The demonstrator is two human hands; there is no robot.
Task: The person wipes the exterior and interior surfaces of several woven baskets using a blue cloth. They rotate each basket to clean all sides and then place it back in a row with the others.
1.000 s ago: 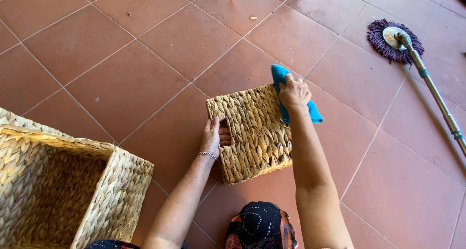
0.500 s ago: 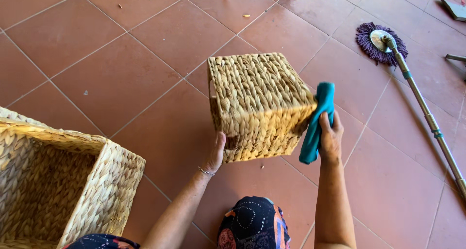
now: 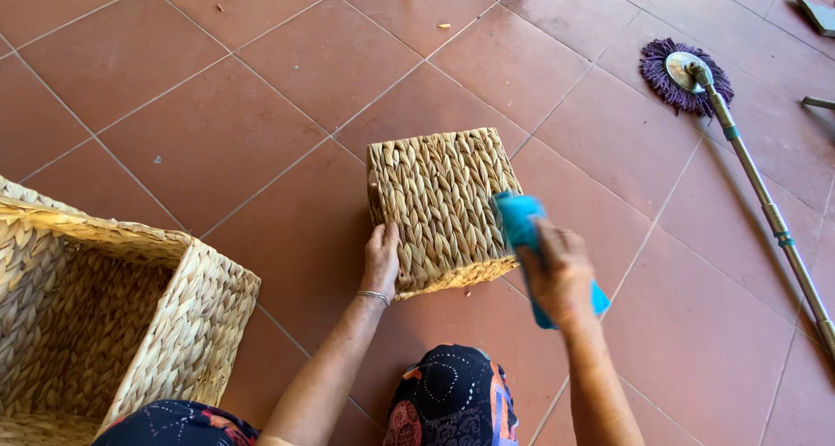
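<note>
At the far left a large woven basket [image 3: 104,315] stands open on the tiled floor [image 3: 217,89], its place unchanged from a moment ago. The left hand [image 3: 381,259] grips the near left edge of the small woven basket [image 3: 439,204], fingers curled over the rim and a thin bracelet at the wrist. Half a second back this small basket was held up off the tiles, with its side toward the camera; now it sits lower, flat weave facing up, its near edge propped in the left hand. The right hand [image 3: 561,276] is closed around a blue cloth [image 3: 526,228], which has moved from the basket's right side onto its right upper edge; the blur suggests a wiping stroke under way, so the wiping looks to have shifted to a new face. Patterned clothing [image 3: 452,398] shows below. At the right lies a mop [image 3: 687,76], purple head and long metal handle. No packages, labels or signs show.
</note>
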